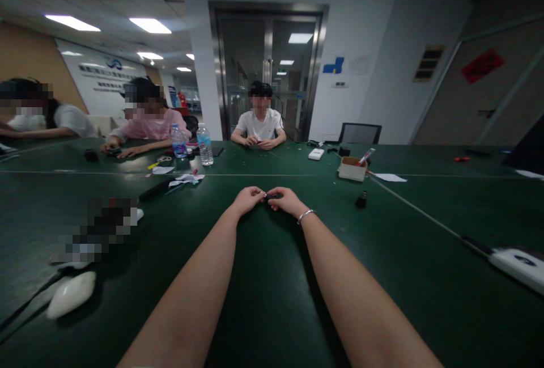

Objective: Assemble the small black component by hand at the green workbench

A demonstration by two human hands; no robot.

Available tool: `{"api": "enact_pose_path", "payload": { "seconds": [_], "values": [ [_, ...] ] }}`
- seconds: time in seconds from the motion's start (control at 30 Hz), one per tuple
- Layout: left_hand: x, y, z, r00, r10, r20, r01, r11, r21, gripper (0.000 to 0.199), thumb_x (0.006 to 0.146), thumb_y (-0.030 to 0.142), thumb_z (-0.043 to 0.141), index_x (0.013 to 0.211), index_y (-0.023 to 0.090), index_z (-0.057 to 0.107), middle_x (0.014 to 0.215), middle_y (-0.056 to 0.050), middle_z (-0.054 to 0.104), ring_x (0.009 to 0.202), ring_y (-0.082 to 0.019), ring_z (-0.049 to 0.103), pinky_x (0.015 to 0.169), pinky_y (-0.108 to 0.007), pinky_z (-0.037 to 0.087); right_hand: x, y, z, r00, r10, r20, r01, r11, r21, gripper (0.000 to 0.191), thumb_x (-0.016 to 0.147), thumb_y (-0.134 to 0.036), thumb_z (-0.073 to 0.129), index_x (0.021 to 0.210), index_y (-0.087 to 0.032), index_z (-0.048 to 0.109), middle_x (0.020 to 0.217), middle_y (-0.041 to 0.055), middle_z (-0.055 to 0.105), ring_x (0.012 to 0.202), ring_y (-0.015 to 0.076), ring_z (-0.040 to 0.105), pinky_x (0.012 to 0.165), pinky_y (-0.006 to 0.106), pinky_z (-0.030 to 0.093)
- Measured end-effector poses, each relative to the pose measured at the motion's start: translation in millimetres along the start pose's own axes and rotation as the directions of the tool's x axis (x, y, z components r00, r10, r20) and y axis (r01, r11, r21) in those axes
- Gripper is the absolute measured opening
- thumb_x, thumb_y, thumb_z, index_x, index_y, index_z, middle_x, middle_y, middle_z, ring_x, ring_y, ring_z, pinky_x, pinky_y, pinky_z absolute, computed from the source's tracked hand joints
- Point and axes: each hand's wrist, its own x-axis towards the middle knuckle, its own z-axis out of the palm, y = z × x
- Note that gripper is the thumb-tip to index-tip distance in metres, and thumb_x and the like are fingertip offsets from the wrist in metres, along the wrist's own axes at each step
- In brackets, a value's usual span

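A broad dark-green tabletop spreads beneath both forearms. Beyond the right hand, off to its right, sits an open beige rectangular box. The left hand faces the right one, fingertips turned inward and nearly meeting. Out to the right of the right hand, well apart from it, is a short black block-like piece. A silver metal bracelet rings the right wrist.

Smallest is a slim dark object with a shiny spot, between the two sets of fingertips. Both hands are closed in a pinch on it, the left at its left end, the right at its right. Its long axis seems to run crosswise, from hand to hand, though fingers cover part of it; neither hand is clearly nearer.
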Motion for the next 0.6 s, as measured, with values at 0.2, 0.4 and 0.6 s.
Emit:
{"api": "enact_pose_path", "payload": {
  "seconds": [0.2, 0.4, 0.6],
  "values": [
    [-8, 10, -0.8, 0.998, -0.027, -0.064, 0.041, 0.973, 0.228, 0.042, 0.078, 0.055, 0.044, 0.070, 0.018, 0.061, 0.067, -0.002, 0.063, 0.064, -0.015, 0.056, 0.061, -0.026, 0.038, 2, 3, 0, 1.000, -0.014, 0.001, 0.014, 1.000, 0.010, 0.022, 0.068, 0.001, 0.063, 0.086, -0.011, 0.061, 0.075, 0.0009, 0.063, 0.043, 0.0024, 0.053, 0.042, 0.014, 0.047],
    [-13, 16, 1.1, 0.995, 0.018, -0.096, 0.013, 0.951, 0.309, 0.043, 0.080, 0.056, 0.041, 0.069, 0.019, 0.061, 0.064, -0.002, 0.061, 0.061, -0.015, 0.053, 0.058, -0.025, 0.036, 3, 3, 0, 1.000, -0.024, 0.017, 0.023, 1.000, 0.004, 0.023, 0.067, 0.001, 0.063, 0.086, -0.011, 0.061, 0.078, 0.0020, 0.064, 0.044, 0.0029, 0.054, 0.044, 0.015, 0.048],
    [-12, 14, 2.5, 0.990, 0.076, -0.115, -0.048, 0.970, 0.236, 0.028, 0.079, 0.045, 0.049, 0.084, 0.020, 0.061, 0.063, 0.002, 0.060, 0.059, -0.012, 0.053, 0.058, -0.024, 0.037, 3, 3, 1, 1.000, -0.003, -0.001, 0.003, 1.000, -0.007, 0.023, 0.066, 0.002, 0.063, 0.086, -0.010, 0.062, 0.076, 0.0005, 0.061, 0.043, 0.0025, 0.054, 0.043, 0.015, 0.047]
  ]
}}
